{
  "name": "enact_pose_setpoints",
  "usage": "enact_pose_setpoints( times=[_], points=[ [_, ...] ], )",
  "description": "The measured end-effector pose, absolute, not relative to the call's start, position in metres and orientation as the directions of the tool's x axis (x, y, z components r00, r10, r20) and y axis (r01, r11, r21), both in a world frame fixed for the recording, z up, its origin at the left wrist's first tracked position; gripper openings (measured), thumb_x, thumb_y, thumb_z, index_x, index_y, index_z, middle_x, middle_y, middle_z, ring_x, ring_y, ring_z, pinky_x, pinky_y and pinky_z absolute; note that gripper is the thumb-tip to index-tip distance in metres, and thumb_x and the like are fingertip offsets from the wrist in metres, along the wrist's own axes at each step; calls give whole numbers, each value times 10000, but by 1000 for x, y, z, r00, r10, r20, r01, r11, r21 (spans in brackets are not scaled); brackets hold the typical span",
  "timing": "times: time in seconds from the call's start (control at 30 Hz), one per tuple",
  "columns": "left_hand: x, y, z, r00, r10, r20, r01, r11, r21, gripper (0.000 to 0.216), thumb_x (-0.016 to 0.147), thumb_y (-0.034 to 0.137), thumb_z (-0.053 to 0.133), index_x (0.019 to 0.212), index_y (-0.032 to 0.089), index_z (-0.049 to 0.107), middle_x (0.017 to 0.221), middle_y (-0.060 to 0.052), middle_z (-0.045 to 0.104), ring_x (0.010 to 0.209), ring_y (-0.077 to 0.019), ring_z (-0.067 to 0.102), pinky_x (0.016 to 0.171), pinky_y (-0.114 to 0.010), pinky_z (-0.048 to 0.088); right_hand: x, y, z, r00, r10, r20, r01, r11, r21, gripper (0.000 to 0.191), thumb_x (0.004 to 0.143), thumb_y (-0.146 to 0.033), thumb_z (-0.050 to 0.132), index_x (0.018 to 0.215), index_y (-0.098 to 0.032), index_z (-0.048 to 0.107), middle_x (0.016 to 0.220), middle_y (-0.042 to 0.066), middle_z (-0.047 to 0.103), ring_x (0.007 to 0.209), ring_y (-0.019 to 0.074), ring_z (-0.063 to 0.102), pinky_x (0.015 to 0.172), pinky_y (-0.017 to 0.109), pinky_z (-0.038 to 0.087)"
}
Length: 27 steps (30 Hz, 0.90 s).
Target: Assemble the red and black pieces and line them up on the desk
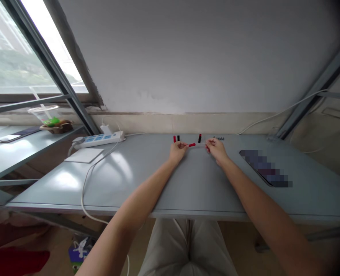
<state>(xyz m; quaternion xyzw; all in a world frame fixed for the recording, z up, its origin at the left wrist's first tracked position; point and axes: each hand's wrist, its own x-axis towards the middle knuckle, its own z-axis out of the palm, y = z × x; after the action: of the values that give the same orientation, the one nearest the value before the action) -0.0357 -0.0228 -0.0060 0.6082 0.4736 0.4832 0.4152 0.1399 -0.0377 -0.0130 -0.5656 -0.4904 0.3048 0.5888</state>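
Both my hands are together near the back of the grey desk [204,184]. My left hand [178,151] is closed in a pinch on a small red cylinder [192,145], which points to the right. The fingers of my right hand [216,149] pinch a thin, pale piece [201,143] that reaches towards the red cylinder; I cannot tell whether the two are joined. Behind my left hand stand a short red piece [174,138] and a black piece [178,138]. A red-and-black piece [200,138] stands upright between the hands. Several small dark parts [220,138] lie behind my right hand.
A phone-like slab [264,168], blurred out, lies at the right. To the left are a white power strip [101,139], a flat white square [84,155] and a trailing white cable [85,188]. A plastic cup [45,114] stands on the neighbouring desk. A wall rises behind.
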Motion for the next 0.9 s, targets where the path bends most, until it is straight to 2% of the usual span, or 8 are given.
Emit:
enact_pose_setpoints(
  times=[0.23,0.6,0.9],
  points=[
    [-36,-21,-8,85,980,180,182,-193,964,89,675,224,610,705,141,602,665,-39,591,606,-106,513,627,-250,409,138,-41,-9,302,924,236,229,170,-959,218,700,-405,551,725,-192,507,605,1,538,510,100,474,499,241,380],
    [-37,-25,-4,100,982,161,122,-172,977,87,672,228,626,696,145,613,637,-31,588,598,-102,509,619,-245,413,142,-39,-13,336,919,205,261,118,-958,203,716,-400,508,725,-197,493,634,19,553,481,97,460,457,236,367],
    [-32,-28,-3,198,970,144,82,-163,983,96,654,212,654,692,130,621,656,-36,611,591,-89,517,628,-239,410,128,-49,-5,203,968,149,195,109,-975,172,732,-355,523,737,-184,512,626,9,561,463,80,439,454,224,357]
  ],
)
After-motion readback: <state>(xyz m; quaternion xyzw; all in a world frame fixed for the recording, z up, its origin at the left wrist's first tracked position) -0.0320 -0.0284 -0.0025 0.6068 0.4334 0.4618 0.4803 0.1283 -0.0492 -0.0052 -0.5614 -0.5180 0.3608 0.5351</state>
